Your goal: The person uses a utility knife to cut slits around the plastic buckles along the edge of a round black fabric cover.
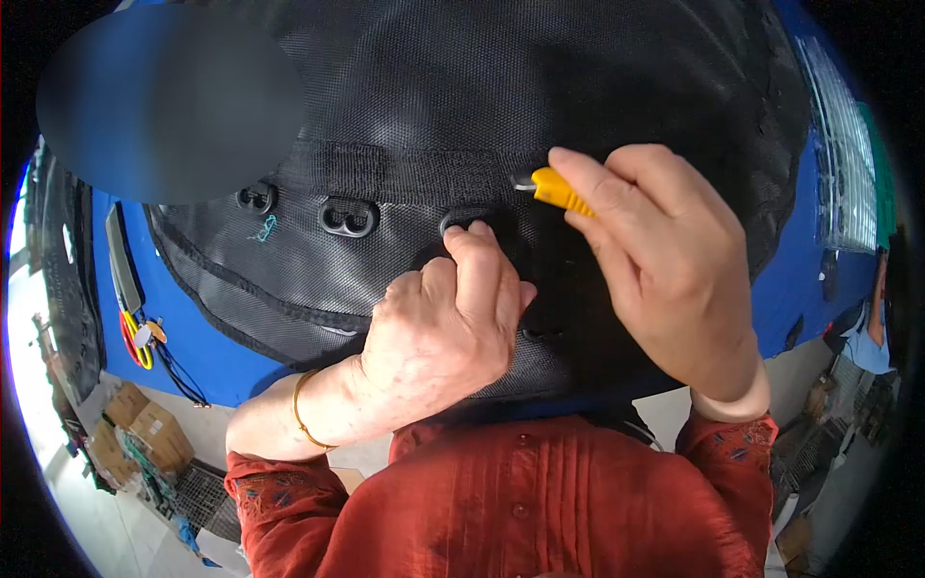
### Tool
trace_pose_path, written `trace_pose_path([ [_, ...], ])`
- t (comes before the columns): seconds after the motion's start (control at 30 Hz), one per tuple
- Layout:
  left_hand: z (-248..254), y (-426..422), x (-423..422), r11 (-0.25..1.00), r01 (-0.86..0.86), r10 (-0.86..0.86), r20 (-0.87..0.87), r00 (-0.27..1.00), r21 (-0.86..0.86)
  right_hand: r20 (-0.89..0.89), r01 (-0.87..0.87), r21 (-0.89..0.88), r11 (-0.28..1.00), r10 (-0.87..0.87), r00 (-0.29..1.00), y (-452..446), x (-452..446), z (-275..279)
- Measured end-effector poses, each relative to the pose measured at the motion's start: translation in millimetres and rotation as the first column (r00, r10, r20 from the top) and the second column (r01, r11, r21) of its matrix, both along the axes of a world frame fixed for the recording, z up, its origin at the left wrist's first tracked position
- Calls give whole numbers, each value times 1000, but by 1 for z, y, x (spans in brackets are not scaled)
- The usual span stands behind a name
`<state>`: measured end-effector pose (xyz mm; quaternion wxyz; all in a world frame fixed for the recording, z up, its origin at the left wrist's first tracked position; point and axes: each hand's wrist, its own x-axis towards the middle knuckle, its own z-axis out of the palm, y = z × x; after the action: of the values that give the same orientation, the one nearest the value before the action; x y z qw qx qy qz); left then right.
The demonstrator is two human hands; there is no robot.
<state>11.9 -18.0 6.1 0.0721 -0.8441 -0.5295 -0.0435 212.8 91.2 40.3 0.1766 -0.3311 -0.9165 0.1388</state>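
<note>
A black woven fabric piece (414,87) is spread in front of me, with a strip of black webbing (424,173) running across it. Below the webbing sits a row of black plastic two-hole buckles (348,218). My left hand (438,308) is closed, its fingertips pinching another black buckle (462,216) beside the webbing. In my right hand (674,241) is a yellow-handled cutter (561,191), its short metal tip pointing left near the webbing's lower edge. The tip looks slightly apart from the fabric, though exact contact is unclear.
Scissors with red and yellow handles (140,342) lie on the blue table (183,318) at the left. Teal thread (266,227) rests on the fabric. Clear plastic sheeting (838,144) is at the right, cardboard boxes (159,433) on the floor at lower left.
</note>
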Motion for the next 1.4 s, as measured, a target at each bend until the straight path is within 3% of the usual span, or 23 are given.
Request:
trace_pose_path([
  [0.23,-1,0,0,1000,0,0,-13,1000,12,-65,58,204,977,-46,997,16,-2,-24],
  [0.47,-3,-1,0,999,-1,2,-19,1000,47,-127,-86,79,993,96,987,5,-9,-21],
  [0.63,-4,-4,0,998,5,-2,-49,999,63,-74,-152,47,987,155,985,3,-8,-24],
  [1.07,-1,-2,0,999,30,-28,-47,999,34,-44,-153,131,980,160,986,1,-9,-24],
  [1.4,-1,-1,-1,999,35,-33,-58,998,35,-100,-38,-63,997,31,994,-7,-17,-23],
])
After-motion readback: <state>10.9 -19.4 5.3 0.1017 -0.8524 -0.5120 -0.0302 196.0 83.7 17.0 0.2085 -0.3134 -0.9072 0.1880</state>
